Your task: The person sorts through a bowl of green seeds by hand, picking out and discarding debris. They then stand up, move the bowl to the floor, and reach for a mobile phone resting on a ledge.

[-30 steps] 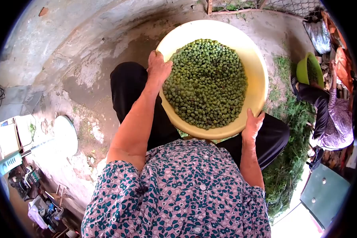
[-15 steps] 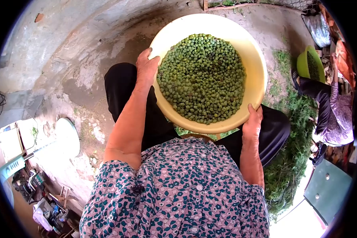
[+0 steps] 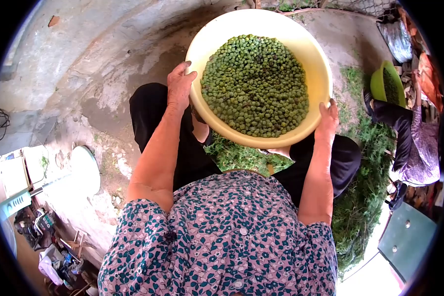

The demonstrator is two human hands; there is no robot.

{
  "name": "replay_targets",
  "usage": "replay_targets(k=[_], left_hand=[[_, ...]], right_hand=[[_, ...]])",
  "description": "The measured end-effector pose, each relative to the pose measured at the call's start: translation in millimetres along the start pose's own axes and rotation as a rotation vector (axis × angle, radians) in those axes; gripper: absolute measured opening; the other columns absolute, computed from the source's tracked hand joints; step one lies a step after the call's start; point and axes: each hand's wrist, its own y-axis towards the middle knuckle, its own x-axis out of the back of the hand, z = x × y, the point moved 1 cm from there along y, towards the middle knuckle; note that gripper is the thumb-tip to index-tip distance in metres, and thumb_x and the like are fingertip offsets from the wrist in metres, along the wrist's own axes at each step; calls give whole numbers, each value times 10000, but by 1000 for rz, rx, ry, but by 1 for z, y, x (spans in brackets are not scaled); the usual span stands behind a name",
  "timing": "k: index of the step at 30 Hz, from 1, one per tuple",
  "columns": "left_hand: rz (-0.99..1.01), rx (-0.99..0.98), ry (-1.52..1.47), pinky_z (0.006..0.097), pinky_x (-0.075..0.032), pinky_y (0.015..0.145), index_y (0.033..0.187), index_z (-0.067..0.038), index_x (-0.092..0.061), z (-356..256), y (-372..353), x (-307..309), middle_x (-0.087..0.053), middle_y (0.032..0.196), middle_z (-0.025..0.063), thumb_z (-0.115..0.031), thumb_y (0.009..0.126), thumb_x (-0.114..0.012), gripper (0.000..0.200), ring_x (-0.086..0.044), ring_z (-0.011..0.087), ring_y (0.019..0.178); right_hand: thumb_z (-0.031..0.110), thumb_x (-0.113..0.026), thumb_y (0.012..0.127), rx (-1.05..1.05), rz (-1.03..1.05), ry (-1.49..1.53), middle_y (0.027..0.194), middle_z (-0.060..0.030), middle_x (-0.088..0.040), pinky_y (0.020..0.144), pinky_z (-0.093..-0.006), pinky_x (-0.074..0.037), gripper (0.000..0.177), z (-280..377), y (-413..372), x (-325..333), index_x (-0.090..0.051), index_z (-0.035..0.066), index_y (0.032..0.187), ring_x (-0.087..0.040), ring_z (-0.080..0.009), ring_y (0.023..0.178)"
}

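Note:
A wide pale-yellow basin (image 3: 318, 64) is held up in front of me over my lap. Many small round green pods (image 3: 254, 86) cover its bottom in a thick layer. My left hand (image 3: 180, 88) grips the rim on the left, with the thumb over the edge. On the lower right side, my right hand (image 3: 327, 119) clasps the rim the same way. Fingers of both hands are partly hidden behind the basin's outer wall. Below the basin, between my knees, green plants (image 3: 237, 160) lie on the ground.
Another person (image 3: 419, 148) sits at the right with a lime-green basin (image 3: 377, 85) of similar pods. A pile of cut green plants (image 3: 360, 212) lies beside my right knee. At left stand a white fan (image 3: 86, 170) and some clutter (image 3: 59, 266); a concrete wall (image 3: 84, 54) rises beyond.
The basin has moved forward, away from my body, showing more of the plants and feet below. My right hand has moved forward with the rim; the pods have shifted slightly.

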Motion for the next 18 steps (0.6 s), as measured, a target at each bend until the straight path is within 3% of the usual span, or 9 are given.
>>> replay_targets(k=[5, 9, 11, 18], left_hand=[[-43, -74, 98, 276, -397, 920, 1143, 77, -543, 22, 8, 0, -502, 1244, 153, -2, 778, -590, 377, -497, 221, 1119], [-156, -233, 293, 274, -415, 885, 1051, 19, -620, 31, 5, -6, -555, 1186, 121, -47, 755, -611, 303, -547, 228, 1045], [-103, -233, 263, 273, -418, 880, 1078, 31, -602, 29, 0, -6, -565, 1159, 123, -40, 773, -598, 313, -548, 213, 1033], [13, -132, 140, 254, -443, 806, 1089, 40, -596, 8, -22, -14, -624, 997, 97, -37, 806, -579, 294, -574, 155, 904]], right_hand=[[83, -594, 820, 144, -101, -612, 1211, -168, -501, 872, -325, -421, 463, -1, -7, -5, -463, -22, 1252, -518, -230, 1058], [90, -589, 820, 260, -119, -661, 1188, -172, -519, 874, -330, -421, 403, 8, -16, -8, -517, -25, 1199, -526, -226, 1054], [74, -574, 824, 231, 10, -441, 1142, -160, -562, 883, -316, -417, 353, 22, -27, -14, -550, -29, 1161, -544, -216, 1032], [68, -583, 825, 182, 183, -372, 1062, -129, -622, 867, -275, -431, 308, 56, -65, -56, -581, -32, 1116, -577, -180, 973]])
